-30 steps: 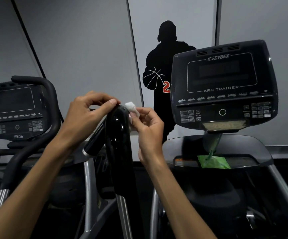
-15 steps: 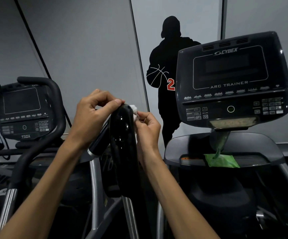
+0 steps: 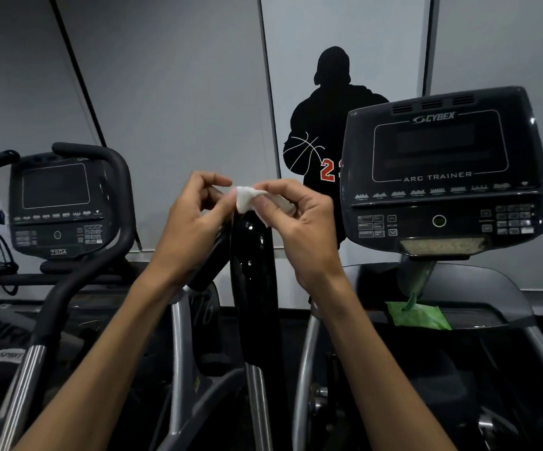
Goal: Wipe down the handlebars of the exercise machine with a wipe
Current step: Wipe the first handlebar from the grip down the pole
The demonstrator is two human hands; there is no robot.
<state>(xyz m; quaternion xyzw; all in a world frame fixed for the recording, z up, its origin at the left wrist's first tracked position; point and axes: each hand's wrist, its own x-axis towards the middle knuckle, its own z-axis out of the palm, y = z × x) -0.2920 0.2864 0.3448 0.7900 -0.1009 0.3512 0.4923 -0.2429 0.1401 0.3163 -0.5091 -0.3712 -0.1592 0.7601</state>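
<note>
A glossy black handlebar of the exercise machine rises upright in the middle of the view. Just above its top end a small white wipe is stretched between both hands. My left hand pinches the wipe's left edge with thumb and fingertips. My right hand pinches its right side, fingers curled. Both hands hover over the handlebar's tip, and the wipe's lower edge is at or barely above it.
The Cybex Arc Trainer console stands at the right, with a green wipe pack on the shelf below it. A second machine's console and its curved black handle are at the left. Silver frame tubes run down below.
Both hands have lifted off the handlebar's top and now hold the wipe between them above it. The view has shifted, so the handlebar sits lower and nearer the middle.
</note>
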